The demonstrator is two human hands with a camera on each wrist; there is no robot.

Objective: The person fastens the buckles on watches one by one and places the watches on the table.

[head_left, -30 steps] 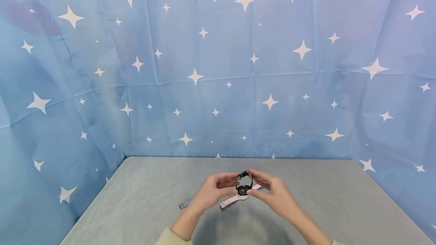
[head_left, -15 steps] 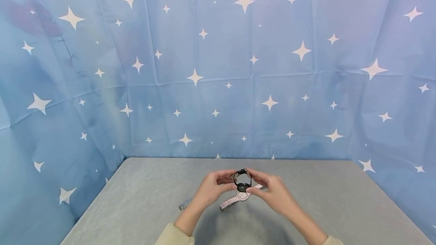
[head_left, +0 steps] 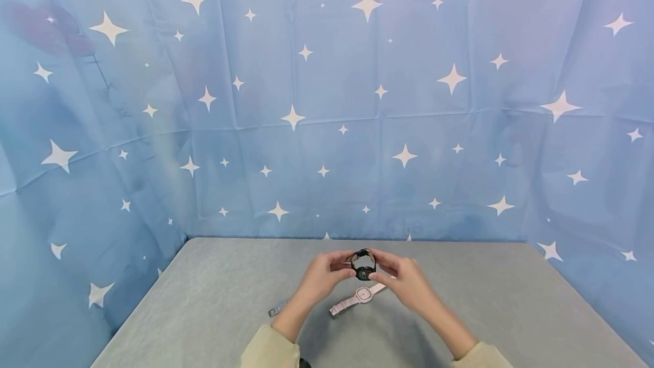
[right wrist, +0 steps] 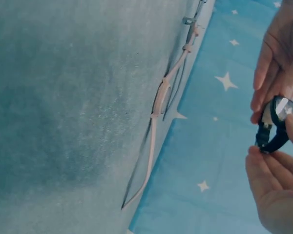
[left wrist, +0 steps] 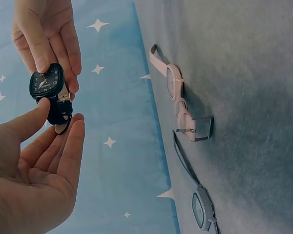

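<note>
Both hands hold a black wristwatch [head_left: 365, 273] above the grey table, its strap bent round in a loop. My left hand [head_left: 319, 280] pinches it from the left, thumb at the lower corner of the case in the left wrist view. From the other side my right hand [head_left: 409, 283] grips it, thumb on the edge of the dial [left wrist: 47, 82] and fingers behind. Below the hands a pink wristwatch [head_left: 363, 295] lies stretched out on the table, its far strap end partly covered by the right hand. A blue-grey wristwatch [left wrist: 203, 209] lies left of it, mostly hidden by my left forearm in the head view.
The grey tabletop [head_left: 225, 283] ends at a blue curtain [head_left: 337, 146] with white stars, which hangs behind and along both sides. A small black object [head_left: 304, 363] shows beside the left sleeve [head_left: 271, 348] at the bottom edge.
Both hands have shifted slightly up in the head view with the black wristwatch, exposing the pink wristwatch's dial. The pink and blue-grey wristwatches stay in place.
</note>
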